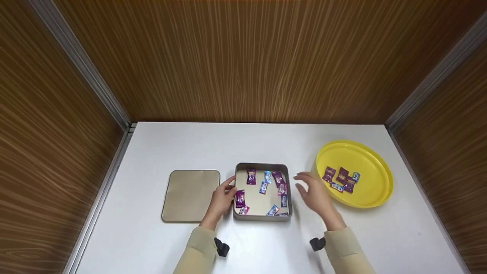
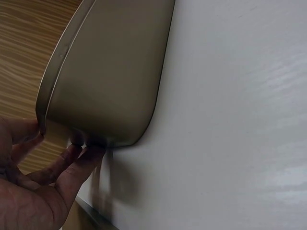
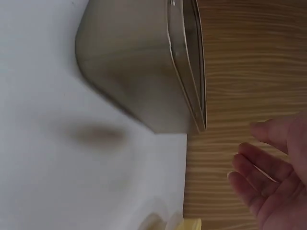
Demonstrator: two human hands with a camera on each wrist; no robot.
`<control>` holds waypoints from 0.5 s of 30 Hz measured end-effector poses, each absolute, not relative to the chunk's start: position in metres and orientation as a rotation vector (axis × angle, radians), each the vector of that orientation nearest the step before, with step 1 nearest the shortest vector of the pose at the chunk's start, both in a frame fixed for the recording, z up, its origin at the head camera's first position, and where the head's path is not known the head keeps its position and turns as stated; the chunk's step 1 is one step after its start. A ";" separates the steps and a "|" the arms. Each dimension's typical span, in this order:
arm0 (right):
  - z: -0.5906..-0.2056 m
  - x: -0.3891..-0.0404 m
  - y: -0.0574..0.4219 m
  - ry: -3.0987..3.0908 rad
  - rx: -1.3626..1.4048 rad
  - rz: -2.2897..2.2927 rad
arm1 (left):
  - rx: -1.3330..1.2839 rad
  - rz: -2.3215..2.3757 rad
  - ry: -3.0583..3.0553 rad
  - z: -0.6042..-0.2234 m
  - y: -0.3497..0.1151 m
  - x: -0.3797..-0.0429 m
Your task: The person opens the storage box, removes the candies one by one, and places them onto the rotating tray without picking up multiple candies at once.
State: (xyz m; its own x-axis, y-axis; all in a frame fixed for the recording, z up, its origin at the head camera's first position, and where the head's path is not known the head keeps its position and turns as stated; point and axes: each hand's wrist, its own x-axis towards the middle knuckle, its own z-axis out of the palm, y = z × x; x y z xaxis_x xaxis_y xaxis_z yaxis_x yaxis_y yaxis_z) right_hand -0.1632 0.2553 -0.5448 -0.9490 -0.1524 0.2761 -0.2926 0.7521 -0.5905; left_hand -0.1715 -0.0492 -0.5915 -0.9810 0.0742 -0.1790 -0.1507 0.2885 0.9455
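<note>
A square metal tin [image 1: 262,218], with its top off, holds several wrapped candies [image 1: 263,187] in purple, blue and pink. My left hand [image 1: 220,200] touches the tin's left side, thumb at the rim. In the left wrist view the fingertips [image 2: 91,151] rest against the outer wall. My right hand [image 1: 316,196] hovers between the tin and a yellow round tray [image 1: 371,163], fingers loosely bent, thumb apart, nothing between them. The right wrist view shows that hand [image 3: 273,175] away from the tin wall [image 3: 134,76]. More candies [image 1: 342,176] lie in the tray's left half.
The tin's flat lid [image 1: 190,196] lies on the white table [image 1: 266,142] left of the tin, just beside my left hand. Wood-grain panels [image 1: 243,68] enclose the table at the back and both sides.
</note>
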 end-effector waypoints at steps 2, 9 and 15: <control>-0.545 -0.162 0.243 -2.791 0.360 0.985 | -0.062 1.758 2.374 -0.592 -0.049 -0.172; -0.550 -0.162 0.214 -2.988 0.424 0.977 | -0.067 1.743 2.386 -0.593 -0.049 -0.172; -0.560 -0.165 0.197 -3.014 0.681 0.872 | -0.085 1.743 2.383 -0.592 -0.048 -0.172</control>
